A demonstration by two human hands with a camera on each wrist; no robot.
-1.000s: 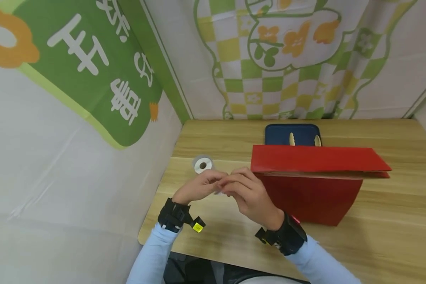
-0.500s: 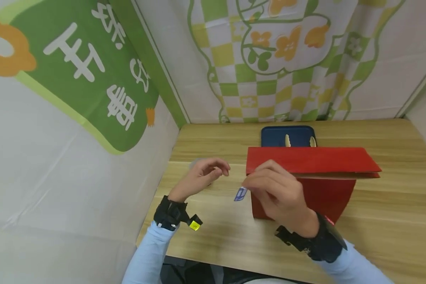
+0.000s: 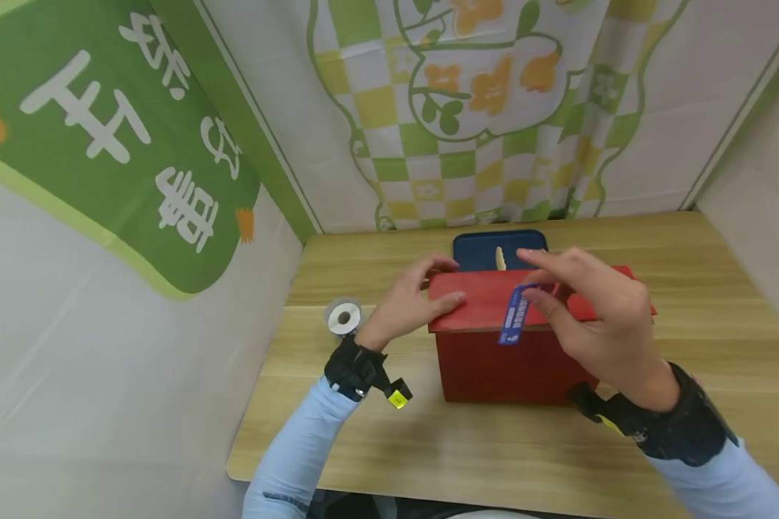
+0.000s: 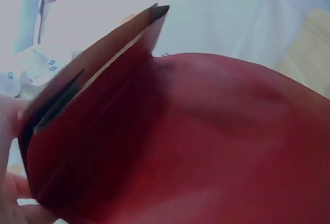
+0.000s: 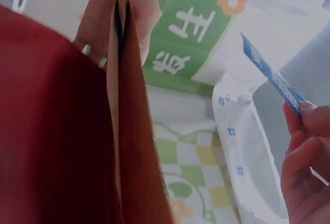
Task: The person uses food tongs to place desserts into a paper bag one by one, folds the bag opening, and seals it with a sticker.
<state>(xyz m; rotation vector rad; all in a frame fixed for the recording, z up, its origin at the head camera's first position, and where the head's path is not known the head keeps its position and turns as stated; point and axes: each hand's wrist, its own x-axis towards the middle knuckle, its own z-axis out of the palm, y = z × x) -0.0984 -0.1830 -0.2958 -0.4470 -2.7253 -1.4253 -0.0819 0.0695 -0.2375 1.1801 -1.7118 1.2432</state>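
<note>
A red paper bag (image 3: pixel 493 367) stands on the table, its top folded over into a flap (image 3: pixel 474 292). My left hand (image 3: pixel 402 306) holds the left end of this flap, thumb on top and fingers at the back edge. Between thumb and fingers my right hand (image 3: pixel 604 317) pinches a blue sticker strip (image 3: pixel 513 321) with white print. In the head view the strip hangs in front of the flap. From the right wrist, the strip (image 5: pixel 276 79) shows apart from the bag's folded edge (image 5: pixel 136 105), pointing away from the fingertips.
A roll of white labels (image 3: pixel 344 318) sits on the table (image 3: pixel 376 454) left of the bag. Behind the bag is a dark blue tray (image 3: pixel 472 252) with a cream scalloped-edged piece (image 3: pixel 500 258) on it. Printed cloth walls (image 3: pixel 285 303) enclose the table's back and left.
My hands have parted, the right carrying the blue sticker strip over to the bag. My left hand has moved right from beside the roll and taken hold of the bag's flap.
</note>
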